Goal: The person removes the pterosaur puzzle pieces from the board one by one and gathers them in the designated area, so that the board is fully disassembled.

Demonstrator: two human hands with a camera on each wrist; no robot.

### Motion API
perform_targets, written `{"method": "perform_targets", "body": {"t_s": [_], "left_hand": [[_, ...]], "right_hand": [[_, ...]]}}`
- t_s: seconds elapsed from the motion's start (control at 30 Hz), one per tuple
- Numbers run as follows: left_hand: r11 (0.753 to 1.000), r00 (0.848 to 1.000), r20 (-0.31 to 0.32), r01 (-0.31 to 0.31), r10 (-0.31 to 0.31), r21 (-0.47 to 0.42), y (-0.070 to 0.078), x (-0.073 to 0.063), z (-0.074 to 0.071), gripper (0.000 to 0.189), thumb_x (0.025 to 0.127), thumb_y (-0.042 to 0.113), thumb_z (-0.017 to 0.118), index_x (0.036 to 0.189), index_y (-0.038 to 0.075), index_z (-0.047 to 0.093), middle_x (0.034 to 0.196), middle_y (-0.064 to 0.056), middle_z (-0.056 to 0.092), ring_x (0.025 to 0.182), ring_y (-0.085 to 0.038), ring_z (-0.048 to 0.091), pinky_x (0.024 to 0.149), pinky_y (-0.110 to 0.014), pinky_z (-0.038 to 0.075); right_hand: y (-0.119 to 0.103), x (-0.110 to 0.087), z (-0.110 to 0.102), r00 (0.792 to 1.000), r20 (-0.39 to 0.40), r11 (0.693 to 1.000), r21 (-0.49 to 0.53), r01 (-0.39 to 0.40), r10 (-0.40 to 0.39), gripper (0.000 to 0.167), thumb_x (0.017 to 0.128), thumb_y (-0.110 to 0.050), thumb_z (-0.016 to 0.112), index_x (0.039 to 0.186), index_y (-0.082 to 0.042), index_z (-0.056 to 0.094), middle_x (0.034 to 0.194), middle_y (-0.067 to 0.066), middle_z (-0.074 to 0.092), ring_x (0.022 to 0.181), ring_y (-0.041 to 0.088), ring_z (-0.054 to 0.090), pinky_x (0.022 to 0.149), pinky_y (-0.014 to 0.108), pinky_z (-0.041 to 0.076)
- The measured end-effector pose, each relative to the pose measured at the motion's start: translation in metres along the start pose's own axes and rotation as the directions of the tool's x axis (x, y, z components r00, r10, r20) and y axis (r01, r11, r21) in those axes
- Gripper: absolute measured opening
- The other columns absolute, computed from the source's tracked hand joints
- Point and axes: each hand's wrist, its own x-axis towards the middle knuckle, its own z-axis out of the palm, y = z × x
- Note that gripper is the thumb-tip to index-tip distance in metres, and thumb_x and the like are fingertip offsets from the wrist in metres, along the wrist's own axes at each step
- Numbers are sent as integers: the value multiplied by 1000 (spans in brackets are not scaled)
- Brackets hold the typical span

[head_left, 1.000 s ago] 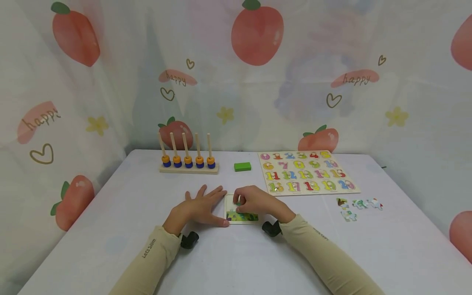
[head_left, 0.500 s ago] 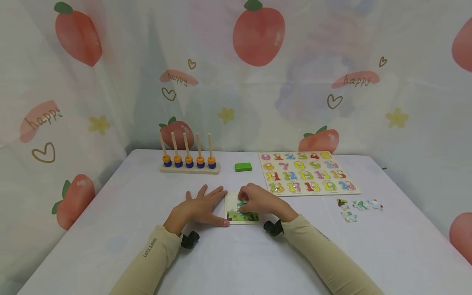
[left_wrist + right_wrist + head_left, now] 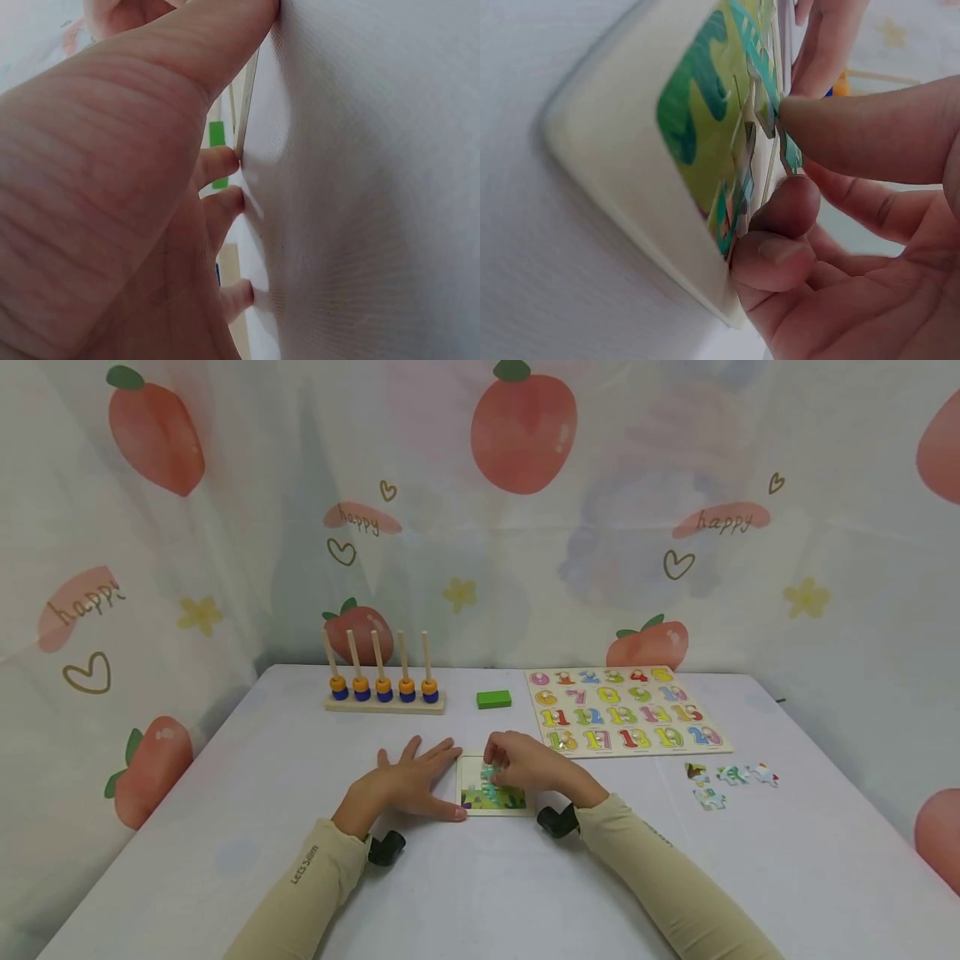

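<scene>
So the piece [image 3: 790, 155] is right over the tray [image 3: 495, 813], pinched between the thumb and a finger of the right hand [image 3: 525, 766]. Can't tell from here whether it's lined up with its slot. Biggest risk imo: it gets pushed down with a tab sitting on its neighbour, then it ends up crooked or pops the next one loose. The fingers also hide a good chunk of the picture, so a wrong turn would be easy to miss.

Left hand [image 3: 408, 783] isn't gripping anything, fingers splayed, thumb and forefinger up against the tray's left side. If it lifts off, the tray could skid on the desk [image 3: 480, 893] under a push.

Room-wise, the near side is roomiest for the wrists. Far side is tighter: the number board [image 3: 592, 697] sits just past the right knuckles, so a quick swing could bump it. Loose pieces [image 3: 732, 776] lie off to the right, in from the desk's edge; a careless sleeve [image 3: 660, 868] might scatter them. Green block [image 3: 494, 700] and abacus [image 3: 390, 707] are farther back, wouldn't sweat those.
</scene>
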Motion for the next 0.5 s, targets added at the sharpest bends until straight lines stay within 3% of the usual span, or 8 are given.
{"method": "perform_targets", "body": {"t_s": [0.23, 0.5], "left_hand": [[1000, 1000, -3, 2, -2, 6, -2, 0, 1, 108, 84, 71, 80, 171, 30, 31, 179, 5, 17, 163, -44, 1, 115, -84, 0], [1000, 1000, -2, -7, 7, -2, -1, 0, 1, 107, 85, 71, 79, 171, 30, 30, 179, 6, 17, 163, -44, 1, 116, -84, 1]], "right_hand": [[-1, -1, -4, 999, -30, 997, 74, 26, -24, 11, 100, 1, 70, 110, -3, 68, 90, 2, 63, 85, 18, 57, 77, 31, 51], [0, -8, -11, 997, -68, 992, 119, 33, -25, 11, 99, -5, 72, 110, -4, 70, 92, 2, 66, 84, 18, 59, 77, 32, 52]]}}
